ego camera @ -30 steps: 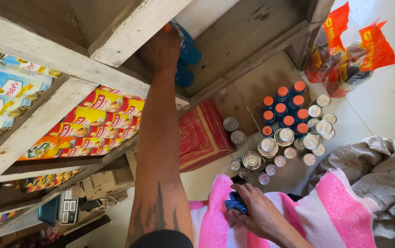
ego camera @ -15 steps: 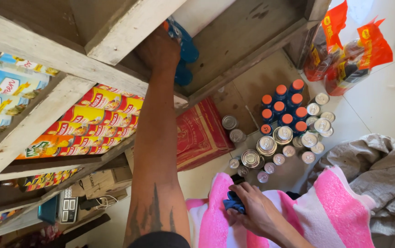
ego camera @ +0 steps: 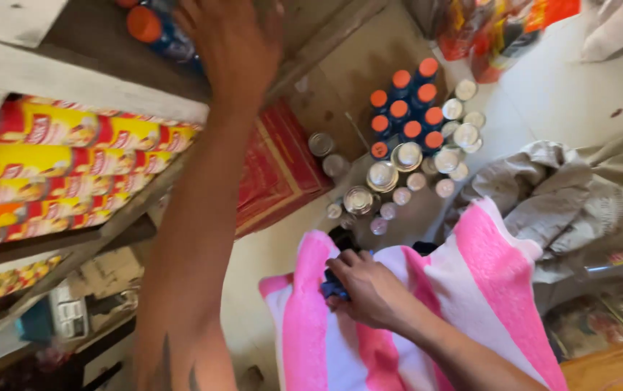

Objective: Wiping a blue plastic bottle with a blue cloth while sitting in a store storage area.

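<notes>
My left hand (ego camera: 235,51) is raised to a wooden shelf (ego camera: 73,76) and lies against blue bottles with orange caps (ego camera: 154,30) lying there. Its fingertips are cut off by the frame's top edge, so its grip does not show. Lower down, my right hand (ego camera: 371,291) reaches into a pink and white striped bag (ego camera: 485,282). Its fingers are closed around a small dark blue item (ego camera: 333,291) at the bag's mouth.
Yellow and red packets (ego camera: 73,166) fill the shelf below. On the floor stand several orange-capped blue bottles (ego camera: 405,108), silver-lidded jars (ego camera: 398,174) and a red carton (ego camera: 282,166). Grey cloth (ego camera: 565,188) lies to the right. Orange snack bags (ego camera: 499,29) hang at the top right.
The view has shifted in closer and rightward. My left hand has slid along the shelf over the bottles. My right hand stays in the bag on the blue item.
</notes>
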